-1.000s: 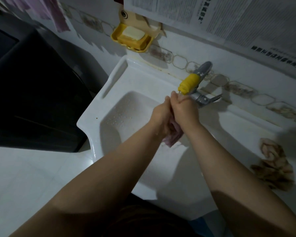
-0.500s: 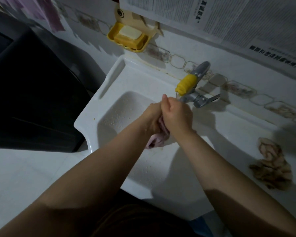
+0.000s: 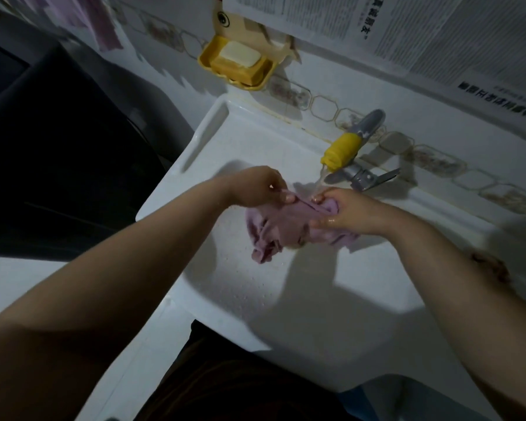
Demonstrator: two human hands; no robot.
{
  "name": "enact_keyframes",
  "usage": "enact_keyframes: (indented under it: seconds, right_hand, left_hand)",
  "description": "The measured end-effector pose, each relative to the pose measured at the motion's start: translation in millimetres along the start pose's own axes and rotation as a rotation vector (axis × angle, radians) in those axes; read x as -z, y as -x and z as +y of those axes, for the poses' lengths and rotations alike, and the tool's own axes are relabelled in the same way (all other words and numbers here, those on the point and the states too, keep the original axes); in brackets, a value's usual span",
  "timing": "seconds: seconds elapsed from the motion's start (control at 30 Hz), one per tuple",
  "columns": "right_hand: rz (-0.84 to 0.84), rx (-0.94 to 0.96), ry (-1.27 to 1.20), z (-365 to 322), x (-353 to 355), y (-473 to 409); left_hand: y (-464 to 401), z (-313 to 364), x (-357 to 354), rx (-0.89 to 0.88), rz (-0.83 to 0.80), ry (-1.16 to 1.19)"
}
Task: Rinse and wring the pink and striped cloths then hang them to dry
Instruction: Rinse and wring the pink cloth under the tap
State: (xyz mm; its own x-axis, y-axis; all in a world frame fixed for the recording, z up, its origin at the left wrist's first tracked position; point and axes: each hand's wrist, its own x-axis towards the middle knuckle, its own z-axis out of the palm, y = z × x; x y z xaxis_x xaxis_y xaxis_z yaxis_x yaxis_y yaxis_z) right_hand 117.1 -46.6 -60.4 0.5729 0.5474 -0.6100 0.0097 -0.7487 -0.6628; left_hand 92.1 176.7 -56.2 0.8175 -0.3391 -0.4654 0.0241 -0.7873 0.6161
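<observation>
The pink cloth (image 3: 281,227) hangs spread and crumpled over the white sink basin (image 3: 255,287). My left hand (image 3: 258,186) pinches its upper left edge. My right hand (image 3: 346,212) grips its right side, fingers curled round the fabric. Water runs from the tap with the yellow nozzle (image 3: 342,151) onto the cloth between my hands. A brownish crumpled cloth (image 3: 488,265) lies on the sink's right ledge, mostly hidden behind my right forearm.
A yellow soap dish (image 3: 236,63) with a bar of soap hangs on the tiled wall above the sink. Newspaper sheets (image 3: 407,28) cover the wall at upper right. A dark appliance (image 3: 58,153) stands to the left of the sink.
My hands were pressed together on the bunched cloth under the tap. They have moved apart and the cloth is now opened out between them.
</observation>
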Motion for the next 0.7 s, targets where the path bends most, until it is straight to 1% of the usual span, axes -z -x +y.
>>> enact_keyframes:
  seconds: [0.03,0.1,0.13,0.2,0.27,0.3,0.37,0.43,0.47,0.53,0.6,0.67,0.7]
  right_hand:
    - [-0.013,0.017,0.022,2.0,3.0,1.2]
    - [0.043,0.023,-0.098,4.2,8.5,2.2]
    - [0.121,0.014,-0.2,1.7,10.1,3.1]
    - [0.343,0.021,-0.311,-0.7,4.1,-1.3]
    - [0.522,0.032,-0.337,-14.8,-11.6,-5.1]
    - [0.563,0.035,-0.303,-25.5,-22.4,-5.1]
    - [0.593,0.06,-0.108,-40.8,-42.3,-10.1]
    - [0.69,0.065,0.174,-48.9,-49.5,-14.8]
    - [0.761,0.037,0.219,-49.0,-45.3,-18.4]
    - [0.8,-0.074,0.145,-43.8,-33.1,-24.6]
    - [0.76,-0.151,0.047,-32.4,-27.0,-30.9]
    - [0.682,-0.145,-0.096,-24.9,-27.0,-34.6]
    - [0.652,-0.123,-0.181,-20.3,-26.7,-37.3]
  left_hand:
    - [3.3,1.3,2.9,0.008,0.006,0.089]
    - [5.4,0.6,-0.9,0.035,0.068,0.38]
    - [5.2,1.8,-6.2,0.055,0.125,0.561]
    - [-2.2,8.4,-20.6,0.11,0.279,0.877]
    - [-14.4,20.5,-33.6,0.218,0.417,1.087]
    - [-20.1,25.4,-38.0,0.285,0.467,1.153]
    - [-24.9,39.3,-41.5,0.371,0.494,1.231]
    - [-26.6,51.2,-44.6,0.425,0.436,1.285]
    - [-25.3,58.4,-46.1,0.463,0.393,1.339]
    - [-21.9,69.9,-48.6,0.535,0.331,1.436]
    - [-17.3,77.4,-51.7,0.582,0.3,1.484]
    - [-16.8,73.4,-54.2,0.54,0.334,1.407]
    - [-14.0,68.9,-51.5,0.502,0.371,1.322]
